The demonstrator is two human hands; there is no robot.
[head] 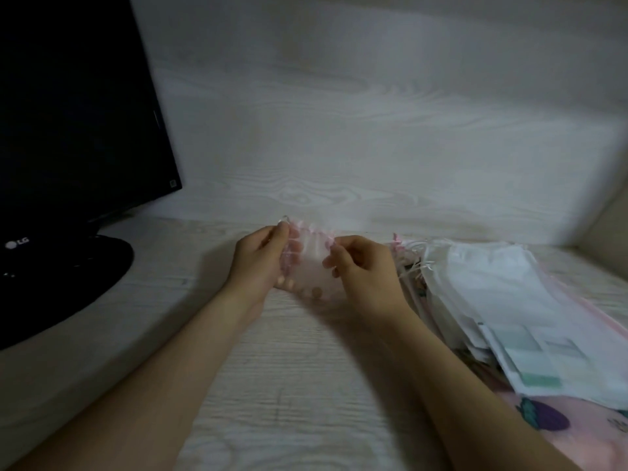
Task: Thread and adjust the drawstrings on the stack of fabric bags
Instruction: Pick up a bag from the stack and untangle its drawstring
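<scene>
A small sheer pink bag [311, 263] with a gathered, ruffled top hangs between my hands just above the table. My left hand [261, 263] pinches its top left corner, and its lower fingers show through the thin fabric. My right hand [362, 270] pinches the top right corner by the pink drawstring [329, 242]. A slanted stack of white and pale pink fabric bags [509, 300] lies to the right, with loose white and pink string ends [413, 263] sticking out on its left side.
A black monitor [68, 113] on a round black base [68, 277] fills the left side. The pale wood-grain table [289, 385] runs back to a white wood-grain wall [373, 130]. A pink printed cloth [560, 423] lies under the stack at lower right.
</scene>
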